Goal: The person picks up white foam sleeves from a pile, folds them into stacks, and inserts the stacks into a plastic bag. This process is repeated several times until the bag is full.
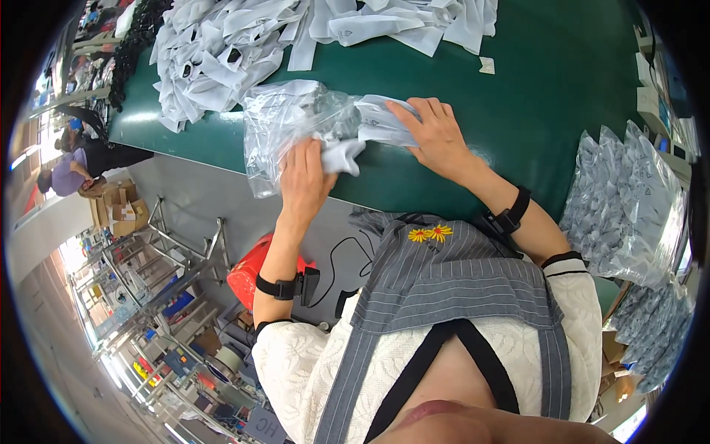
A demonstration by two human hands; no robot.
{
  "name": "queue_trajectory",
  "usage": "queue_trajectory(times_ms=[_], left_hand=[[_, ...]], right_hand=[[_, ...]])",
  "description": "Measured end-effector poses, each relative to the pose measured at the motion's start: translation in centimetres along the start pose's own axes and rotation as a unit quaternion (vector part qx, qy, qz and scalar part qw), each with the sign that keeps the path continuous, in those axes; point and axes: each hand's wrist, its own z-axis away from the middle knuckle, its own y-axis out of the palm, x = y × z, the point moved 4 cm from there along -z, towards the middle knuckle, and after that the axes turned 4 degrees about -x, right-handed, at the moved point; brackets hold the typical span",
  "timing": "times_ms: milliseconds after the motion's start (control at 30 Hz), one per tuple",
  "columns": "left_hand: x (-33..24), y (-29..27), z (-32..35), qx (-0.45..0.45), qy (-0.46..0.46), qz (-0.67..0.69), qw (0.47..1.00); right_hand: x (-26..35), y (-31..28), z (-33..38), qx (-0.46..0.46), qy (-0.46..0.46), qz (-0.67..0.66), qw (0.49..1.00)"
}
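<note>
My left hand (303,174) is closed at the near side of a large clear plastic bag (262,140), over the table's front edge. A crumpled white packet (342,157), slightly blurred, sticks out from its fingers; whether these fingers also pinch the bag is hidden. To the right, my right hand (438,137) grips a small stack of flat, frosted white packets (384,122), thumb along the near side and fingers over the far side. The stack's left end meets the bag's crinkled right side. I cannot tell whether it reaches inside.
Loose white packets lie in a big heap (214,59) and a second pile (399,22) on the green table (532,96). A small paper scrap (487,65) lies nearby. Filled clear bags (621,200) stand at right. A red object (251,274) and metal frames (177,244) are below left.
</note>
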Motion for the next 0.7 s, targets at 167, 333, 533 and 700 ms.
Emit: queue_trajectory(times_ms=[167,333,533,700], left_hand=[[-5.4,0.5,-1.4,-0.027,0.176,0.182,0.967],[-11.9,4.6,-3.6,0.098,0.269,0.12,0.951],[-9.5,6.7,-4.6,-0.029,0.18,0.152,0.971],[-6.8,9.9,-5.1,-0.037,0.03,0.3,0.953]], right_hand=[[-1.8,-0.3,-0.1,-0.027,0.077,-0.014,0.997],[-3.8,-1.9,0.1,0.003,0.107,0.023,0.994],[-5.3,-2.9,1.4,0.023,0.088,0.062,0.994],[-6.2,-2.7,-0.3,0.017,0.052,0.032,0.998]])
